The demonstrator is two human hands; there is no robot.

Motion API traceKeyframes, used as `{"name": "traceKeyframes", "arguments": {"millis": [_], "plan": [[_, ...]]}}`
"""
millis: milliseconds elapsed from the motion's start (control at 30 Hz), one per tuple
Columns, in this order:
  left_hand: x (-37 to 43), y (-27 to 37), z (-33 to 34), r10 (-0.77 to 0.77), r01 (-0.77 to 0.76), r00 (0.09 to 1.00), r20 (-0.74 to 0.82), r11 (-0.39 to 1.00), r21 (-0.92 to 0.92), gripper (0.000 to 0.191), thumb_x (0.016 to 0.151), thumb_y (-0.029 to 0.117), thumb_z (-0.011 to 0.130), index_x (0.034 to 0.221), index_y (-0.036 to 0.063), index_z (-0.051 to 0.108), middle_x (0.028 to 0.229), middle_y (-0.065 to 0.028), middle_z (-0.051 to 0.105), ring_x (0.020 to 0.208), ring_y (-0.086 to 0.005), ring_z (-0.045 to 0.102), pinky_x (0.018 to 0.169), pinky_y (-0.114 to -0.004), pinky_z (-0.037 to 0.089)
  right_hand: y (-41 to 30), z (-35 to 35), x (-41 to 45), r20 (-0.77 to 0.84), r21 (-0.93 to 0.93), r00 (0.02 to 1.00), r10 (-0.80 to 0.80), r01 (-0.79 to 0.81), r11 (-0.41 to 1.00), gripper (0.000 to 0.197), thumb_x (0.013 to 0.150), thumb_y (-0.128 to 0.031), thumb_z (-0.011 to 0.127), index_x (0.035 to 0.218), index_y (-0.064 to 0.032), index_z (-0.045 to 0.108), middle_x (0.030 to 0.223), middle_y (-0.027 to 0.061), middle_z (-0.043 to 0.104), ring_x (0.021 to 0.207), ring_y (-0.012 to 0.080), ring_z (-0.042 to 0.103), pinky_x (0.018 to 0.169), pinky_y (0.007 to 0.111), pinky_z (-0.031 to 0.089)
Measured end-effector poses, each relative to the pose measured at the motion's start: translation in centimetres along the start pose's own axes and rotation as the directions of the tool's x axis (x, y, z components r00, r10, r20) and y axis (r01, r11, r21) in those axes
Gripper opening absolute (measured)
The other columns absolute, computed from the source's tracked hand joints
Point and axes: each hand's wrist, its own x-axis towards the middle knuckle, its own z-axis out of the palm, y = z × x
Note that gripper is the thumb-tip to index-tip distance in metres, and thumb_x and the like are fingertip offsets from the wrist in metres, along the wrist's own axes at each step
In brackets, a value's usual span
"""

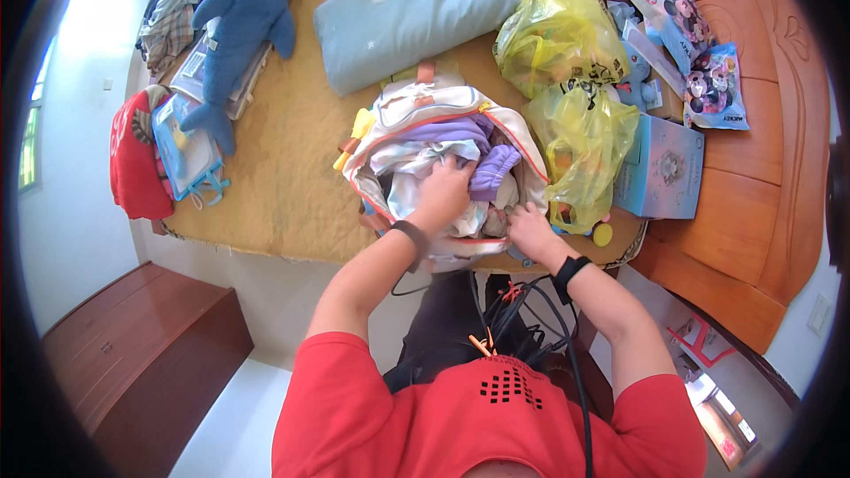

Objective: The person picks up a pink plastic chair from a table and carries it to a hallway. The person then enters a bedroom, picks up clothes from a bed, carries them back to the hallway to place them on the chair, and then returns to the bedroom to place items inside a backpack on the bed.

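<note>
A cream backpack with a red-edged zip lies wide open near the bed's front edge. Purple clothing, white and pastel cloth and a purple piece with a gathered edge fill it. My left hand is inside, its fingers pressed into the pale cloth; whether they grip it is hidden. At the bag's right front rim, my right hand touches the edge beside a greyish bundle, with its fingertips partly out of sight. A yellow ribbon-like piece hangs at the bag's left side.
Behind the bag lies a blue-grey pillow. Yellow plastic bags, a light-blue box and snack-like packets stand at the right, by the wooden headboard. A shark plush and red cloth are at the left. Black cables hang before me.
</note>
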Motion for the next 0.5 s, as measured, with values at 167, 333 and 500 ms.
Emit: {"name": "traceKeyframes", "arguments": {"millis": [167, 333, 500], "plan": [[1.6, -0.8, 3.9, 0.048, -0.031, 0.995, -0.092, 0.985, 0.171, 0.041, 0.077, 0.012, 0.059, 0.118, 0.0115, 0.058, 0.108, -0.0195, 0.055, 0.093, -0.0362, 0.058, 0.067, -0.04, 0.054, -1.9, -7.0, 1.3, -0.136, 0.061, 0.982, -0.13, 0.139, 0.988, 0.009, 0.072, -0.016, 0.06, 0.07, -0.0117, 0.067, 0.084, 0.0003, 0.06, 0.094, 0.0183, 0.055, 0.083, 0.035, 0.039], [2.6, -1.1, 4.5, 0.188, -0.201, 0.979, 0.076, 0.954, 0.224, 0.052, 0.079, 0.018, 0.059, 0.129, 0.01, 0.05, 0.107, -0.0218, 0.058, 0.093, -0.0358, 0.06, 0.074, -0.041, 0.052, -1.1, -6.2, 1.9, -0.08, 0.345, 0.997, 0.009, 0.019, 0.939, 0.008, 0.075, -0.013, 0.061, 0.078, -0.0066, 0.065, 0.081, 0.0047, 0.058, 0.087, 0.024, 0.057, 0.078, 0.038, 0.043], [0.0, 0.5, -4.3, 0.103, -0.072, 0.948, 0.302, 0.991, -0.112, 0.082, 0.08, 0.04, 0.067, 0.149, 0.0159, 0.03, 0.12, -0.0331, 0.053, 0.105, -0.045, 0.057, 0.094, -0.044, 0.046, 2.2, -6.3, 3.0, -0.41, 0.47, 0.788, 0.46, -0.249, 0.847, 0.029, 0.078, -0.004, 0.061, 0.105, 0.0007, 0.055, 0.098, 0.015, 0.054, 0.098, 0.0338, 0.053, 0.088, 0.044, 0.042]]}}
